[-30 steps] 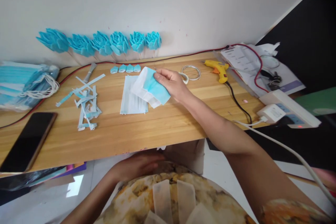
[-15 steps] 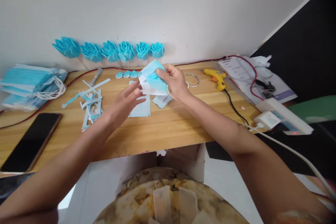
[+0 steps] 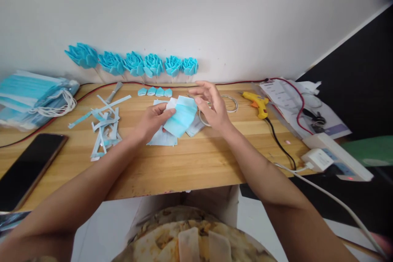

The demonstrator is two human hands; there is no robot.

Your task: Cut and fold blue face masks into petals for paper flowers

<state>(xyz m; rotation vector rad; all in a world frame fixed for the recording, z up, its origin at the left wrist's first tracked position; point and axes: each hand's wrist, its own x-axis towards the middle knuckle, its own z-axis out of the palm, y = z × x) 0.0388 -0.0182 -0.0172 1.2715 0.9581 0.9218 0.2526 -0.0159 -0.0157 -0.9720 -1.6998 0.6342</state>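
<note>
A folded blue and white face mask piece (image 3: 181, 115) is held up just above the wooden table (image 3: 190, 163). My left hand (image 3: 152, 119) pinches its left edge with thumb and fingers closed. My right hand (image 3: 211, 105) is at its right edge, thumb against the cloth and the other fingers spread apart. More flat mask pieces (image 3: 162, 138) lie on the table under the hands. Several small blue folded petals (image 3: 155, 91) sit in a row just behind.
Several blue mask flowers (image 3: 132, 62) lean on the wall. Cut strips (image 3: 106, 125), a mask pile (image 3: 33, 97) and a phone (image 3: 29, 166) lie left. A tape ring (image 3: 231, 102), yellow glue gun (image 3: 258, 102), papers (image 3: 291, 98) and a power strip (image 3: 337, 153) lie right.
My left hand came up from my lap and took hold of the mask piece. My right hand lowered the piece and loosened its grip, fingers spreading.
</note>
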